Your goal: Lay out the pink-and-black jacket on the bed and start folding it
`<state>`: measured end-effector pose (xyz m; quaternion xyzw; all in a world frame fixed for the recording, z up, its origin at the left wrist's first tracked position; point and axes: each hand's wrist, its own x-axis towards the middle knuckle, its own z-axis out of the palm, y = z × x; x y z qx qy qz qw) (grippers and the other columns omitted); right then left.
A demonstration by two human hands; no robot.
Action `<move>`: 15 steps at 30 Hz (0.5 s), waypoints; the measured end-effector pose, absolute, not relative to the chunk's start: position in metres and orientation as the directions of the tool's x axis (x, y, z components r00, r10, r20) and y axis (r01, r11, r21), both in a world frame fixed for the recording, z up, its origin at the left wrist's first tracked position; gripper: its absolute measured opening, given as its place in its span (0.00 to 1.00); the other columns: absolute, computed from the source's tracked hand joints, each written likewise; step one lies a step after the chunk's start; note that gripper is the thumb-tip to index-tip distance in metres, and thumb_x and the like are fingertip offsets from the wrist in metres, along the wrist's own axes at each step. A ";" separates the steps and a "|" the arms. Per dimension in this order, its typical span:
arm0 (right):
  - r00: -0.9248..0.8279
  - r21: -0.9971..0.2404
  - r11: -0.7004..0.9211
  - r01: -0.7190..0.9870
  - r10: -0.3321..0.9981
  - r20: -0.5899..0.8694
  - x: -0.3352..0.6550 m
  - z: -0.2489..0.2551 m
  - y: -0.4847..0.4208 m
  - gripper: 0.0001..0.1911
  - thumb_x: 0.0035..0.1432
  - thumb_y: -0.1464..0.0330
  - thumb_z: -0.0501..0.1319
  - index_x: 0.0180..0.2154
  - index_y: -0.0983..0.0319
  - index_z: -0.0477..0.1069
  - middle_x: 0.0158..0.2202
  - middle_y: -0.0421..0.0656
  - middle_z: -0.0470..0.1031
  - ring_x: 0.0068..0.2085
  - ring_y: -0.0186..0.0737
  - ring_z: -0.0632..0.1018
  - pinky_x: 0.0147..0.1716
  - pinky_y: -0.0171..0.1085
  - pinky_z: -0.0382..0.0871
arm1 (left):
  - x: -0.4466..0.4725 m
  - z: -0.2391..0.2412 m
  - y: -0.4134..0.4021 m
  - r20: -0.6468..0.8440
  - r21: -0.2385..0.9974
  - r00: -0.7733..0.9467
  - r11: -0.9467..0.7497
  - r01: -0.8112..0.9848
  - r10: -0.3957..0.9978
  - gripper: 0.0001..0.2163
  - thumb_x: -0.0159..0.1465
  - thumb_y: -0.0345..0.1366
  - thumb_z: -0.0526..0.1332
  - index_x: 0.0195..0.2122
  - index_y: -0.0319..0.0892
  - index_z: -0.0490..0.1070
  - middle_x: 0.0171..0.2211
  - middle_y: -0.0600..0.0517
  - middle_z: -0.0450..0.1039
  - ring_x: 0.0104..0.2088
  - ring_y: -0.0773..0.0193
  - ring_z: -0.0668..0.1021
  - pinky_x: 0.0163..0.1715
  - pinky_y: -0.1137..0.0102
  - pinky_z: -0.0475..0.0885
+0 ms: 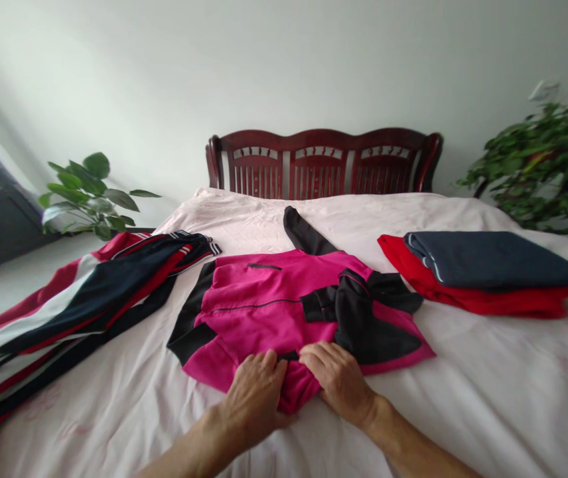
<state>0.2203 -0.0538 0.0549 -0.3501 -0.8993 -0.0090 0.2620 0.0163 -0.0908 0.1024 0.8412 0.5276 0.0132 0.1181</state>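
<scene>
A bright pink jacket (259,279) with black panels lies spread sideways on the bed. One black sleeve (308,229) sticks out at its far side, while another black sleeve (363,318) is folded across the right part. My left hand (257,388) is closed on the jacket's near side, beside a short dark strip of trim or pocket. Just to its right, my right hand (338,378) also grips the pink fabric, fingers curled over it. Between the hands a flap of pink cloth hangs toward me. My fingertips are partly hidden in the folds.
Striped navy, red and white garments (95,292) lie along the bed's left side. To the right sits a folded stack with a navy garment (493,259) over a red one (503,299). A pale pink sheet (463,411) covers the bed, before a dark wooden headboard (318,139).
</scene>
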 end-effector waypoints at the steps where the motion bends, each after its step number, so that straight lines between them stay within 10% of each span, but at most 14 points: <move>1: -0.619 -0.203 0.746 0.634 0.647 0.445 0.221 0.057 -0.055 0.12 0.58 0.78 0.55 0.41 0.61 0.72 0.43 0.43 0.77 0.44 0.42 0.74 0.45 0.40 0.65 | 0.018 0.100 -0.091 -0.106 0.211 0.428 -0.400 0.892 0.898 0.31 0.52 0.51 0.68 0.55 0.42 0.70 0.49 0.43 0.73 0.47 0.46 0.76 0.49 0.56 0.71; 8: -0.573 -0.297 0.620 0.726 0.785 0.238 0.222 0.073 -0.058 0.42 0.43 0.78 0.56 0.63 0.62 0.60 0.64 0.47 0.64 0.59 0.45 0.67 0.58 0.42 0.62 | 0.020 0.089 -0.100 -0.169 0.214 0.366 -0.329 0.920 0.915 0.36 0.58 0.46 0.64 0.67 0.46 0.56 0.59 0.41 0.67 0.50 0.47 0.76 0.48 0.57 0.71; 15: -0.581 -0.143 0.620 0.771 0.778 0.239 0.208 0.073 -0.045 0.22 0.59 0.80 0.54 0.53 0.59 0.70 0.49 0.45 0.75 0.50 0.42 0.72 0.47 0.38 0.70 | 0.013 0.091 -0.095 -0.130 0.192 0.393 -0.365 0.911 0.910 0.36 0.55 0.29 0.59 0.67 0.49 0.54 0.54 0.44 0.71 0.40 0.51 0.80 0.35 0.63 0.73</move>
